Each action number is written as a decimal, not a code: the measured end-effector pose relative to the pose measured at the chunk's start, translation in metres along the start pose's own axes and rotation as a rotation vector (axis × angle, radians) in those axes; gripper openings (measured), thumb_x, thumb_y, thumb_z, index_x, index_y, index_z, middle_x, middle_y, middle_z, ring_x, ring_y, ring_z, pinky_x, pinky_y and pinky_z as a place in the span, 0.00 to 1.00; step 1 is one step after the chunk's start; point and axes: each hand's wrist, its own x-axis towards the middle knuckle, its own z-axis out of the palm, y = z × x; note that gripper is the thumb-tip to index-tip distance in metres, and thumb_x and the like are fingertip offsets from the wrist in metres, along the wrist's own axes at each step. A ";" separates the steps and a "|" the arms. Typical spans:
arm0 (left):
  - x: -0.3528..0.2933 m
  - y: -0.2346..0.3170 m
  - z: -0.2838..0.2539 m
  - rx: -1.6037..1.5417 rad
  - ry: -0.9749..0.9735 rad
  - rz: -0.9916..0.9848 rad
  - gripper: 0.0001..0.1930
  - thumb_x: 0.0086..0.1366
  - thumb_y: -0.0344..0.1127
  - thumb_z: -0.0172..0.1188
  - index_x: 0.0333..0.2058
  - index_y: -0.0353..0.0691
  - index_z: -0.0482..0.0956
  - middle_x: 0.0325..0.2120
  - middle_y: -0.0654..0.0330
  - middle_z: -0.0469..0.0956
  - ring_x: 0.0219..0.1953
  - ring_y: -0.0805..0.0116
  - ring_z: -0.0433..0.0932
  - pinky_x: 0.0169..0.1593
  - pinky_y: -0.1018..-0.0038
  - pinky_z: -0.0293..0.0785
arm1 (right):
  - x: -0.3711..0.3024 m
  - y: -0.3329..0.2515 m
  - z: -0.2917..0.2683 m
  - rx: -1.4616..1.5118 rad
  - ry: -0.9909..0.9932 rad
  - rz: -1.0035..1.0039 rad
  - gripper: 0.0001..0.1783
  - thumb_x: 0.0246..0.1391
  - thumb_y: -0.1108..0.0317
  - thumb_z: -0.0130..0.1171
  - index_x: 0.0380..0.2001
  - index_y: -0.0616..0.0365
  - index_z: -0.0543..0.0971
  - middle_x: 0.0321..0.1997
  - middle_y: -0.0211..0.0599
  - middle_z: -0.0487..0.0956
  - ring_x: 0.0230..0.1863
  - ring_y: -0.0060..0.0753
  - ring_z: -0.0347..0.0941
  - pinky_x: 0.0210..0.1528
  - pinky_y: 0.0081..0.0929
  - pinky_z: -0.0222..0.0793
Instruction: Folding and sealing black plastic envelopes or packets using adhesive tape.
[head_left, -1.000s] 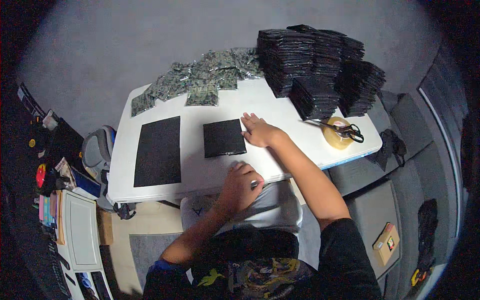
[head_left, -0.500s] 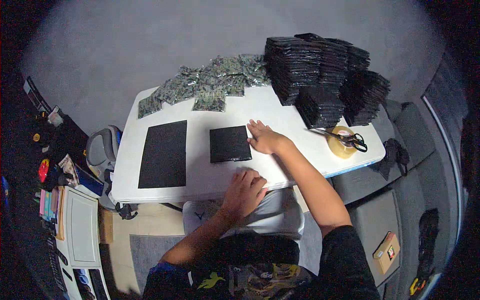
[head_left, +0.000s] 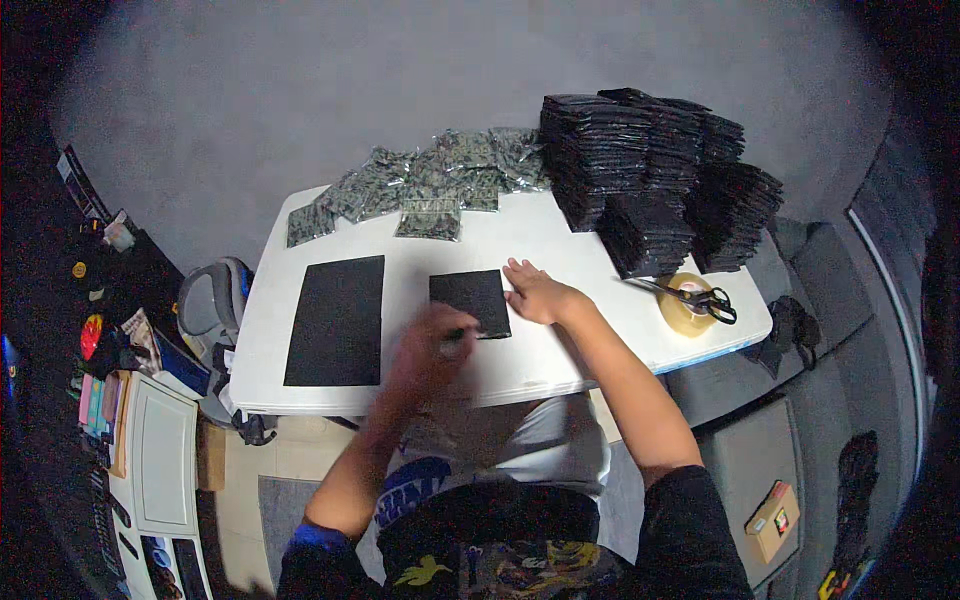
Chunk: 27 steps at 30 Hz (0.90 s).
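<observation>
Grip flat, fingers slightly spread and grasping nothing, the right hand [head_left: 545,297] touches the right edge of the folded black packet [head_left: 475,292], while the blurred left hand [head_left: 430,348] hides its near-left corner, that grip too smeared to tell. Nearly square, neither axis plainly longer, the packet lies right of the black sheet [head_left: 335,325] on the worktop [head_left: 525,235], one edge facing the person.

The right hand [head_left: 541,297] lies flat, the left hand [head_left: 432,345] blurred.
</observation>
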 end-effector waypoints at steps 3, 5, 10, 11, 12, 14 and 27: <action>0.008 -0.026 -0.001 0.210 0.138 -0.180 0.16 0.57 0.29 0.71 0.44 0.40 0.80 0.39 0.48 0.78 0.48 0.43 0.77 0.56 0.53 0.74 | 0.008 0.007 0.004 0.068 0.086 0.002 0.39 0.72 0.45 0.45 0.74 0.62 0.59 0.81 0.51 0.53 0.81 0.58 0.45 0.81 0.51 0.46; -0.002 -0.039 0.006 0.290 0.121 -0.091 0.14 0.58 0.28 0.69 0.42 0.39 0.79 0.40 0.47 0.77 0.48 0.44 0.77 0.54 0.55 0.75 | 0.011 0.000 0.001 0.111 0.167 -0.008 0.38 0.71 0.45 0.48 0.71 0.62 0.66 0.79 0.51 0.61 0.79 0.60 0.52 0.79 0.53 0.51; 0.000 -0.025 0.005 0.207 0.059 -0.185 0.14 0.59 0.28 0.69 0.43 0.37 0.78 0.44 0.46 0.75 0.50 0.44 0.76 0.56 0.55 0.76 | 0.026 -0.019 0.005 0.051 0.331 0.135 0.35 0.55 0.41 0.65 0.53 0.61 0.82 0.59 0.55 0.78 0.63 0.58 0.72 0.64 0.48 0.72; 0.000 -0.024 0.004 0.216 0.038 -0.199 0.15 0.59 0.28 0.70 0.44 0.38 0.78 0.46 0.45 0.75 0.51 0.44 0.76 0.56 0.55 0.76 | 0.028 -0.018 0.006 0.138 0.372 0.110 0.34 0.52 0.42 0.69 0.50 0.61 0.82 0.55 0.55 0.80 0.60 0.58 0.74 0.62 0.47 0.73; 0.001 -0.024 0.004 0.210 0.034 -0.193 0.15 0.59 0.28 0.70 0.44 0.38 0.78 0.46 0.45 0.75 0.51 0.44 0.76 0.56 0.55 0.76 | 0.030 -0.017 0.006 0.368 0.434 0.102 0.31 0.46 0.48 0.76 0.45 0.61 0.81 0.44 0.49 0.83 0.48 0.50 0.80 0.54 0.43 0.77; 0.001 -0.022 0.003 0.201 0.077 -0.119 0.20 0.59 0.29 0.70 0.49 0.39 0.77 0.48 0.45 0.74 0.53 0.43 0.76 0.57 0.55 0.76 | 0.032 -0.022 0.006 0.539 0.468 0.068 0.29 0.46 0.54 0.78 0.46 0.60 0.79 0.39 0.40 0.80 0.41 0.39 0.77 0.48 0.36 0.75; 0.050 -0.072 0.012 -0.337 0.609 -0.407 0.20 0.79 0.46 0.55 0.54 0.32 0.73 0.38 0.59 0.76 0.42 0.71 0.72 0.49 0.73 0.71 | -0.011 -0.064 -0.030 1.476 0.549 -0.312 0.15 0.62 0.80 0.64 0.50 0.61 0.75 0.41 0.28 0.84 0.39 0.15 0.80 0.43 0.15 0.75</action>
